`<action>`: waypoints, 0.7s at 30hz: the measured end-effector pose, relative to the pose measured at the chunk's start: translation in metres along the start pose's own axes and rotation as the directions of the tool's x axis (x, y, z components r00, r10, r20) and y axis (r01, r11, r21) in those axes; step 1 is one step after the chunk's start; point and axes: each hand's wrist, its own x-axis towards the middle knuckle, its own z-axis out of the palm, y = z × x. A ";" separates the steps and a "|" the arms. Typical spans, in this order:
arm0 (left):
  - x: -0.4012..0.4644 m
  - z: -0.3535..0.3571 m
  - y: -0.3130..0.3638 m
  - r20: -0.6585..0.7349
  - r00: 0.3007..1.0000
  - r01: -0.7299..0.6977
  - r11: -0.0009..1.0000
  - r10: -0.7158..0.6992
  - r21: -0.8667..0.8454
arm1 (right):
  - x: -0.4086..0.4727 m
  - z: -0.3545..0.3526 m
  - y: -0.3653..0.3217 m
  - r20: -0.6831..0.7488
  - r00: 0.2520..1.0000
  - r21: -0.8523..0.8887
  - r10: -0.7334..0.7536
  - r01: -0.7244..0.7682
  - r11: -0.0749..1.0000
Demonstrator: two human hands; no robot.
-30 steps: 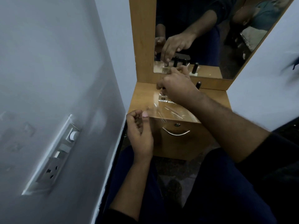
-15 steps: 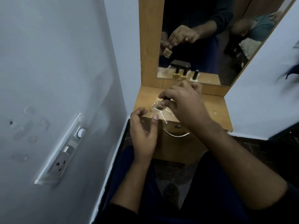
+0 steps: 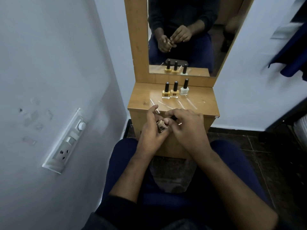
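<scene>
Just before the dresser (image 3: pixel 201 101), my left hand (image 3: pixel 149 132) grips the beige polish bottle (image 3: pixel 160 128) and my right hand (image 3: pixel 187 129) pinches its black cap (image 3: pixel 173 118). I judge it unopened, painting not begun; three other bottles (image 3: pixel 174 92) stand at the dresser's back.

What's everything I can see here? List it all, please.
held bottle: one, beige, in the left hand, in front of the table
cap: one, black, at its top, under the right fingers
standing bottles: three, yellow, beige, white, in a row at the table's back
table: one, wooden, against the wall
mirror: one, wood-framed, above the table
switchboard: one, white, left wall
cloth: one, blue, hanging at right
left hand: one, grips the held bottle
right hand: one, pinches the cap
</scene>
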 end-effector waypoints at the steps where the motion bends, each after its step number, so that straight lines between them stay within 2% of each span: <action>1: -0.003 0.003 0.003 0.032 0.999 -0.029 0.999 0.029 0.017 | -0.004 -0.002 0.002 0.007 1.000 -0.025 0.008 -0.008 1.000; 3: -0.005 0.005 0.005 0.094 0.991 -0.103 0.992 0.096 0.071 | -0.008 -0.006 0.007 0.061 0.998 -0.165 0.000 0.010 0.986; 6: -0.005 0.007 0.002 0.189 0.965 -0.215 0.960 0.181 0.177 | -0.007 -0.015 0.014 0.277 0.960 -0.292 0.037 0.047 0.955; 9: -0.007 0.011 0.000 0.282 0.950 -0.199 0.954 0.132 0.223 | -0.005 -0.020 0.020 0.453 0.889 -0.339 0.057 0.113 0.934; 14: -0.011 0.016 0.003 0.380 0.922 -0.128 0.983 0.070 0.131 | -0.005 -0.012 0.028 0.499 0.866 -0.368 0.007 0.204 0.907; 18: -0.013 0.014 -0.006 0.482 0.876 0.012 1.000 -0.015 0.009 | -0.008 -0.009 0.038 0.538 0.842 -0.367 -0.028 0.264 0.892; 21: -0.016 0.016 -0.011 0.485 0.874 0.054 0.997 -0.020 -0.057 | -0.010 -0.012 0.043 0.552 0.831 -0.358 -0.066 0.308 0.882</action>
